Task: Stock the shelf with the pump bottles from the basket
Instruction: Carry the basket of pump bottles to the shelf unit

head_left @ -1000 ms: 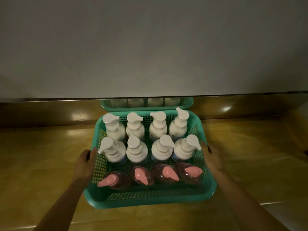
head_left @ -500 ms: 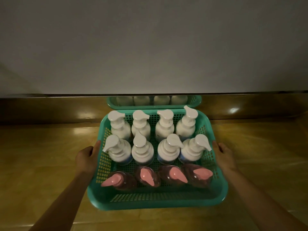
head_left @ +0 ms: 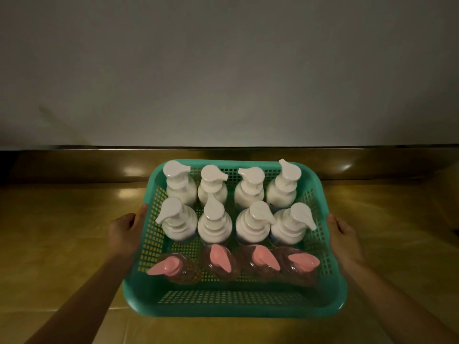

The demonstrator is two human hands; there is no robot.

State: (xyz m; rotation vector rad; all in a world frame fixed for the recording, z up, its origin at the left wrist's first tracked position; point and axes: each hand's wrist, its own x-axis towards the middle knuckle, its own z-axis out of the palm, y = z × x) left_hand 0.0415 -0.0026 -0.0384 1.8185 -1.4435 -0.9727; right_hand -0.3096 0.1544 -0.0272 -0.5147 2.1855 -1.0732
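Note:
A teal mesh basket [head_left: 233, 302] fills the lower middle of the head view. Two rows of white pump bottles [head_left: 214, 220] stand upright in its far part. A row of clear bottles with pink pumps [head_left: 219, 260] stands along its near side. My left hand [head_left: 125, 233] grips the basket's left rim, thumb over the edge. The right rim is held by my right hand [head_left: 344, 238]. No shelf shows in this view.
Glossy yellow-brown floor tiles [head_left: 62, 244] spread under and around the basket. A dark shiny skirting [head_left: 74, 165] runs along the foot of a plain grey wall [head_left: 223, 70] right behind the basket.
The basket has risen toward me and looks larger, with both hands still on its sides. Its reflection in the skirting, seen earlier, is now covered by the far rim.

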